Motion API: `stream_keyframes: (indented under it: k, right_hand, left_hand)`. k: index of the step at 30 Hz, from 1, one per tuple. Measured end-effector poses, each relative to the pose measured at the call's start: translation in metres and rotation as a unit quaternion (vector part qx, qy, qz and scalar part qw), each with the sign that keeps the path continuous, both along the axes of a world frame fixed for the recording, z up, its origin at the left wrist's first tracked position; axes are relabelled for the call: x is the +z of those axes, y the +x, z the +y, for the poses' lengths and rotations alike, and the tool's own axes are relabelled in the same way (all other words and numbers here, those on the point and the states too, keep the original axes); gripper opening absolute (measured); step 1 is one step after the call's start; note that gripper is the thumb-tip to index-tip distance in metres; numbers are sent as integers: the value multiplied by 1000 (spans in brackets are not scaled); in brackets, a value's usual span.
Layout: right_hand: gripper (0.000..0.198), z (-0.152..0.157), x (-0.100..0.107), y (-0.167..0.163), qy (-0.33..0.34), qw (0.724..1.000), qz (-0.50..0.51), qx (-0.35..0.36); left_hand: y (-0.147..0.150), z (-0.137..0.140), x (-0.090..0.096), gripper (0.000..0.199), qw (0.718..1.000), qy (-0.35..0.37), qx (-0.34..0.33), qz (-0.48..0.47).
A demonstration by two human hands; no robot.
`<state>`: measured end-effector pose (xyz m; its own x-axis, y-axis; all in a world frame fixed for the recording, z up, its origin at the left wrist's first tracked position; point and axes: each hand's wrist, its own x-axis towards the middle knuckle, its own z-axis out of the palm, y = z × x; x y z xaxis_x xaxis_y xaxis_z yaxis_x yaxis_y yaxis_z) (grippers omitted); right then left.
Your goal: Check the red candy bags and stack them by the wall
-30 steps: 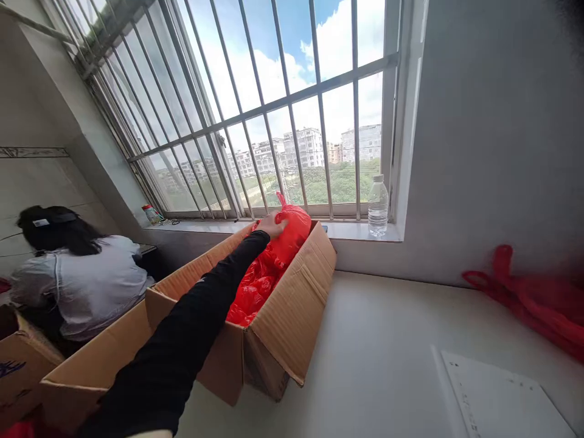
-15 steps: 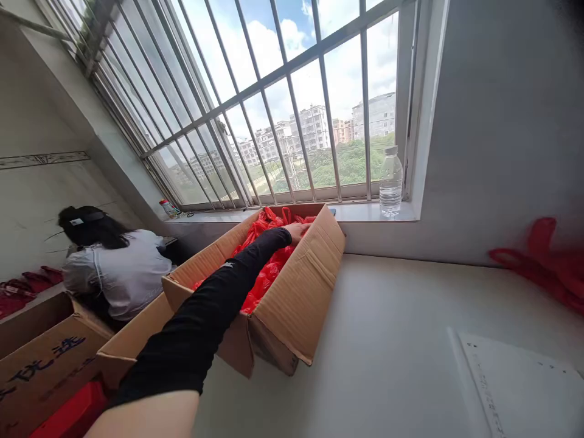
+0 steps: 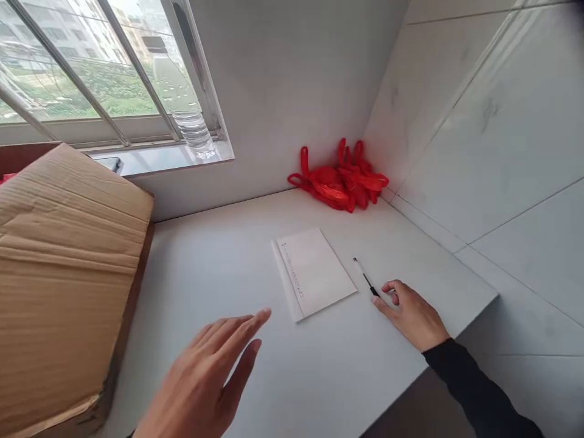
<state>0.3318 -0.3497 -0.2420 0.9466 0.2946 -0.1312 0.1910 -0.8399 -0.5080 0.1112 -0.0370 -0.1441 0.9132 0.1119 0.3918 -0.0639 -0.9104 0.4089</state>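
My left hand (image 3: 205, 374) hovers over the white table, fingers stretched out and thumb apart, holding nothing. To its upper right lies a white notepad (image 3: 317, 274) with a column of small handwritten marks along its left side. A slim pen (image 3: 364, 277) with a black end and a clear barrel rests beside the notepad. Over the pen's near end is my right hand (image 3: 410, 313), its thumb and forefinger apart. The thumb tip is at the pen's black end; whether it touches cannot be made out.
A large cardboard box (image 3: 68, 261) stands at the left. Red plastic bags (image 3: 342, 179) lie heaped in the back corner. On the windowsill are a water bottle (image 3: 182, 106) and a dark-edged flat object (image 3: 112, 163). A tiled wall (image 3: 515, 152) rises at the right.
My view has swung right, away from the box's inside. My black-sleeved arm was reaching among its red bags; now both hands are over the table, the right one beside the pen.
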Motion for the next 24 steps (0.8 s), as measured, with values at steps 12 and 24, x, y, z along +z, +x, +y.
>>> stream_keyframes:
  k: [12,24]
  right_hand:
    - [36,51,31,-53,362,861,326,146]
    - [30,82,32,-40,520,837,169,23]
  left_hand:
    - [31,-103,-61,35,968,-232,-20,90]
    - [2,-78,-79,22,989,-123,-40,72]
